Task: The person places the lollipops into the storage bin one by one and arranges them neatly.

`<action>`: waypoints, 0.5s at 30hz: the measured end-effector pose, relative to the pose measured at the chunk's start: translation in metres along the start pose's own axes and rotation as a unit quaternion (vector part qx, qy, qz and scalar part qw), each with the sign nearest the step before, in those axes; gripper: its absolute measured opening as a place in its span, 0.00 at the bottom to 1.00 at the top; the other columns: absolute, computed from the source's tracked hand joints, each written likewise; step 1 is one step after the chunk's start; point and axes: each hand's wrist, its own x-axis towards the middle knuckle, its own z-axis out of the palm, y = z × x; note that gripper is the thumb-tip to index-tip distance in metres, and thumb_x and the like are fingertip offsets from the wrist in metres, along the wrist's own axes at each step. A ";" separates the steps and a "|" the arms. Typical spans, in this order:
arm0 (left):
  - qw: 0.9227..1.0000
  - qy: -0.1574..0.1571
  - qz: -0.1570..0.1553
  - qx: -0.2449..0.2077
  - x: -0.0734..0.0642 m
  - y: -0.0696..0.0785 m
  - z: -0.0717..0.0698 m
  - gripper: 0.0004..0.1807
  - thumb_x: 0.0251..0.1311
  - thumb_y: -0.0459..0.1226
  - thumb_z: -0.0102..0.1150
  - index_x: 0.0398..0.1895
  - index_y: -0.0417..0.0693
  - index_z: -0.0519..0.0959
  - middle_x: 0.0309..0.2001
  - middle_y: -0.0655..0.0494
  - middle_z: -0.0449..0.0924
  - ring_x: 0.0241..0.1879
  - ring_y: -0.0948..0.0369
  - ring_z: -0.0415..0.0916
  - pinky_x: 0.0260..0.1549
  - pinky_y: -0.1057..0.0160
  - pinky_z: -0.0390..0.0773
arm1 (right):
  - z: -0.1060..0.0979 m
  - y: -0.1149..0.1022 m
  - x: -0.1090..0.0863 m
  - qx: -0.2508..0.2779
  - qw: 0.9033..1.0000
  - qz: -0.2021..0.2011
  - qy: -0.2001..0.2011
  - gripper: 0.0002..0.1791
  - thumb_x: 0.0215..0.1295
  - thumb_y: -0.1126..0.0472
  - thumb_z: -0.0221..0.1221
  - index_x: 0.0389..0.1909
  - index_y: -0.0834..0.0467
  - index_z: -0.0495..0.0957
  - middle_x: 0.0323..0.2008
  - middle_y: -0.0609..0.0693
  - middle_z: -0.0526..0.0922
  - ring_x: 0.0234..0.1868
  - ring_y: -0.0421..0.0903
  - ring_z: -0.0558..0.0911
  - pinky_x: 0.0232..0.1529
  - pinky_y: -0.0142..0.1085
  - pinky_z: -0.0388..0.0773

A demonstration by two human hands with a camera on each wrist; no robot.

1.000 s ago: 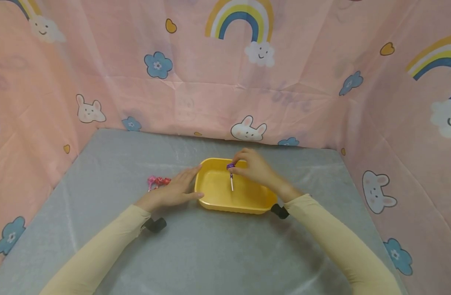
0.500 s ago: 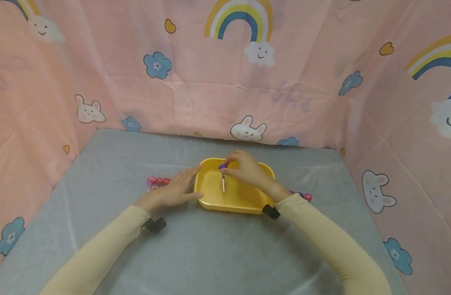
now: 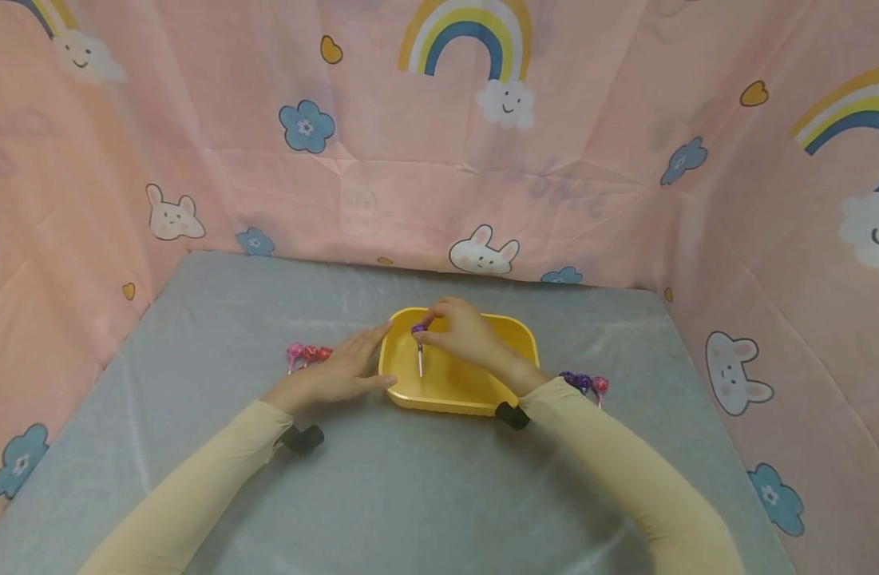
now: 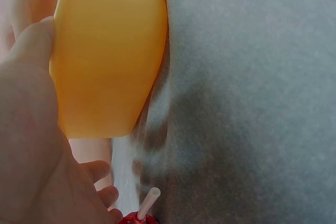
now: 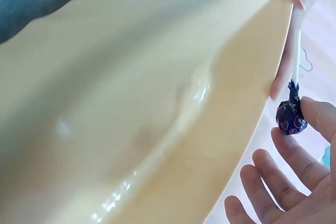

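Lollipop (image 5: 291, 116) pinched in right hand (image 3: 462, 331) over yellow tray (image 3: 461, 383), with left hand (image 3: 342, 370) spread against the tray's left end.

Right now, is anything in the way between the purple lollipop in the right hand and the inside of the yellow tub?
Nothing visible: the right hand pinches the purple lollipop above the open yellow tub. The left hand touches the tub's left end, out of the way.
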 end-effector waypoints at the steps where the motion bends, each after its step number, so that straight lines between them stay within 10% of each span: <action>1: 1.000 0.000 0.001 0.000 0.000 0.000 0.000 0.54 0.61 0.69 0.48 0.80 0.65 0.31 0.82 0.53 0.37 0.81 0.48 0.34 0.78 0.39 0.42 | 0.001 -0.001 0.000 0.002 1.000 0.001 -0.001 0.13 0.63 0.48 0.66 0.39 0.54 0.83 0.47 0.51 0.81 0.51 0.51 0.79 0.57 0.44 0.79; 15: 1.000 0.010 0.021 0.005 0.001 -0.003 0.002 0.55 0.63 0.68 0.49 0.81 0.58 0.32 0.81 0.47 0.39 0.80 0.44 0.36 0.76 0.37 0.43 | 0.018 -0.005 0.003 0.012 1.000 0.002 0.014 0.14 0.63 0.48 0.65 0.39 0.55 0.84 0.45 0.54 0.82 0.48 0.53 0.79 0.56 0.44 0.79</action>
